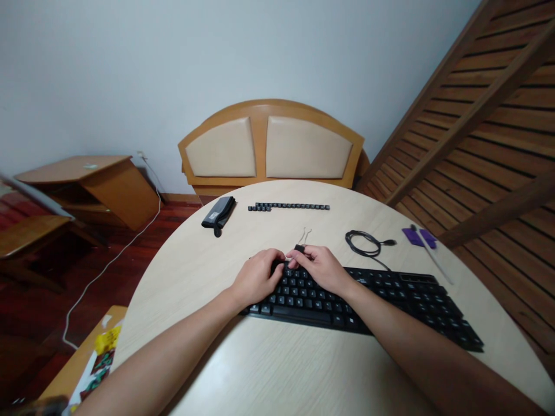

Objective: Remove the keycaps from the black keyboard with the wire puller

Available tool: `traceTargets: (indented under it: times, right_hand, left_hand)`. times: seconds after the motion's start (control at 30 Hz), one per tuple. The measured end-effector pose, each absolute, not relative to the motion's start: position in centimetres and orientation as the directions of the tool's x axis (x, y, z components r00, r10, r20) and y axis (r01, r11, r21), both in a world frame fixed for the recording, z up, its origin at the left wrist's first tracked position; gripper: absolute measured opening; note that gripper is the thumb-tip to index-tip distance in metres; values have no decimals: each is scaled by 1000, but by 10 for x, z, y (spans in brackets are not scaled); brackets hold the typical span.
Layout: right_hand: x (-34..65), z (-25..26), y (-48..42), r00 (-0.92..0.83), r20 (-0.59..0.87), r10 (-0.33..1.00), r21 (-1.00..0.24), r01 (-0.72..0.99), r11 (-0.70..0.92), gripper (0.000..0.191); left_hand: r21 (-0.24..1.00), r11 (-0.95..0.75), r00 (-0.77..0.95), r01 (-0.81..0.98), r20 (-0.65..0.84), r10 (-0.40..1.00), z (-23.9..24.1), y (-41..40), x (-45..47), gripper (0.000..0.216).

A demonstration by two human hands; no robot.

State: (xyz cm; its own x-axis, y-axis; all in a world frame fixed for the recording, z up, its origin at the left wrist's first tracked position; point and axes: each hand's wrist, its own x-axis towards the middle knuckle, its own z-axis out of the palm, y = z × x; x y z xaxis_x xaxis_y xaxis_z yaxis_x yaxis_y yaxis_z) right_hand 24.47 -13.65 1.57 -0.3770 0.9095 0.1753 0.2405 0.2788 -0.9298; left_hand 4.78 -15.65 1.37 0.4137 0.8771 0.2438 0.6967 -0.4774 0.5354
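A black full-size keyboard [299,312] lies on the round table, partly covered by my hands and right forearm. My right hand [325,268] is closed around a wire keycap puller [299,248]; its black handle sits at the fingers and its two thin wire prongs point away from me. Close beside it, my left hand [258,274] is curled over the keyboard's far left part, thumb and fingers bent inward. Its fingertips meet those of my right hand, and what they pinch, if anything, is hidden. Beyond both hands, loose black keycaps [299,205] are lined up in rows.
A folded dark pouch [219,214] lies at the table's far left. To the right are a coiled black cable [364,244], a purple cloth [418,237] and a thin pale stick [433,257]. Behind the table [208,346] stands a padded wooden headboard [259,138].
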Motion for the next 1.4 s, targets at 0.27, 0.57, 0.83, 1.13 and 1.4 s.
traceTargets:
  times: [0.27, 0.57, 0.83, 1.13, 1.4]
  right_hand:
    - [244, 17, -136, -401, 201, 894, -902, 280, 329, 37]
    - [245, 20, -142, -473, 220, 853, -775, 447, 447, 41]
    - [244, 19, -145, -572, 348, 743, -638, 436, 634, 33]
    - [243, 14, -145, -555, 402, 728, -552, 487, 677, 31]
    - [242, 14, -144, -555, 420, 718, -512, 508, 693, 32]
  left_hand:
    - [503, -479, 411, 719, 248, 877, 12, -156, 47, 18]
    - [527, -465, 393, 711, 250, 885, 13, -157, 48, 15]
    - [551, -475, 397, 687, 262, 879, 10, -156, 46, 15]
    - [524, -509, 430, 683, 275, 860, 9, -155, 45, 16]
    - [487, -538, 446, 688, 301, 843, 9, -154, 45, 12]
